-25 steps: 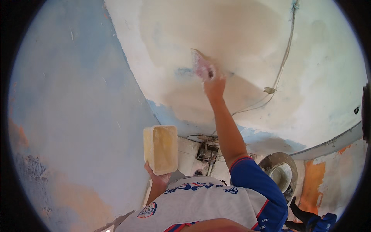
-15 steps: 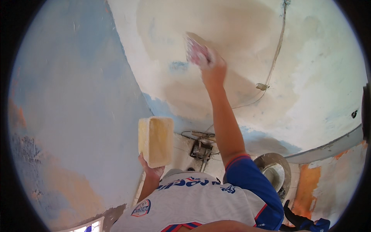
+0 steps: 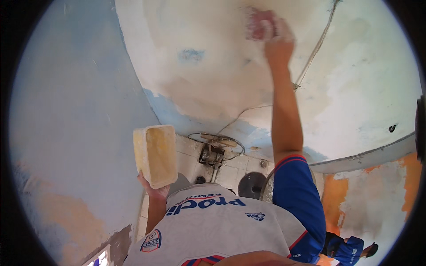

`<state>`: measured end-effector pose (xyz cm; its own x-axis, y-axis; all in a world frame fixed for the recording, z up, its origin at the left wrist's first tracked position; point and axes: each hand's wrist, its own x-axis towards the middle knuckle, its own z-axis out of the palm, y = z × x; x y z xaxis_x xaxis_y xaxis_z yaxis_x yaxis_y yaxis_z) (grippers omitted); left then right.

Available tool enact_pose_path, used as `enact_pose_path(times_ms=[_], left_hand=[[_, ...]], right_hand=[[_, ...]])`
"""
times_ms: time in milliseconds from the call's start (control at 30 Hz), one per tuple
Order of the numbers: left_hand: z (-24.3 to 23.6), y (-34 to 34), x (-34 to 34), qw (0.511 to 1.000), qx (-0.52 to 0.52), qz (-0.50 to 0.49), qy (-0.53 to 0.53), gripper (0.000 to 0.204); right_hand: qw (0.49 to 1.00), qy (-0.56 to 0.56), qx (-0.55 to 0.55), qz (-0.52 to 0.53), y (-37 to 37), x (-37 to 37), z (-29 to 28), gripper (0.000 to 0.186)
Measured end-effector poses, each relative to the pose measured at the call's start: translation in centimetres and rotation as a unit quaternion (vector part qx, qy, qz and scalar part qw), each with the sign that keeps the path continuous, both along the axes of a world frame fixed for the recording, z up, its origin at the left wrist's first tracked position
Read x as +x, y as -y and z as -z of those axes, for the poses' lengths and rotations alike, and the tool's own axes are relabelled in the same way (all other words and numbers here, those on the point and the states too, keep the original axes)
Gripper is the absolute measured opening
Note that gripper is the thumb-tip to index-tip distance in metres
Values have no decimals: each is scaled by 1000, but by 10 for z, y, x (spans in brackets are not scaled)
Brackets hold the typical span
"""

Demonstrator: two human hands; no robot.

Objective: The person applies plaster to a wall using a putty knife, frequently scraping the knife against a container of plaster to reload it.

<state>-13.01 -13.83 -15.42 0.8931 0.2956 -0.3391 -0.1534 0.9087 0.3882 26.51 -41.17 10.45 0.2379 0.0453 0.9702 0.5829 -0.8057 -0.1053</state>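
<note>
My left hand (image 3: pixel 155 189) grips the lower end of a pale yellow rectangular plastic tub (image 3: pixel 163 155), tilted so its inside shows, with whitish residue on its walls. Raised high on the wall, my right hand (image 3: pixel 279 34) is closed around a reddish putty scraper (image 3: pixel 258 23) smeared with white. Motion blurs the scraper, and its edge against the wall cannot be made out clearly. Patchy cream and white filler coats this wall (image 3: pixel 213 75), with a blue spot (image 3: pixel 191 55) showing left of my right arm.
A cable (image 3: pixel 320 46) runs down the wall to a coil by a dirty motor-like device (image 3: pixel 211 155) on the tiled floor. A dark round thing (image 3: pixel 251 184) lies nearby. A blue-grey wall (image 3: pixel 66 111) rises at left. Another person (image 3: pixel 348 249) in blue is at lower right.
My right hand has swept up and to the right across the wall with the scraper. The tub appears further left in view, and more of the other person shows.
</note>
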Motion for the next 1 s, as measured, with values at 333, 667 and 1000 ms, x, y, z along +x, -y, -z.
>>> enact_pose_path(times_ms=[333, 667, 1000], left_hand=[[-19, -47, 34, 988, -11, -12, -151, 56], [-6, -147, 72, 984, -42, 163, -62, 63], [-20, -204, 90, 970, -30, 219, -97, 58]], right_hand=[[989, -127, -56, -59, -19, -32, -38, 24], [996, -53, -61, 30, -4, -45, -43, 21], [986, -80, 107, 102, -39, -95, -75, 17]])
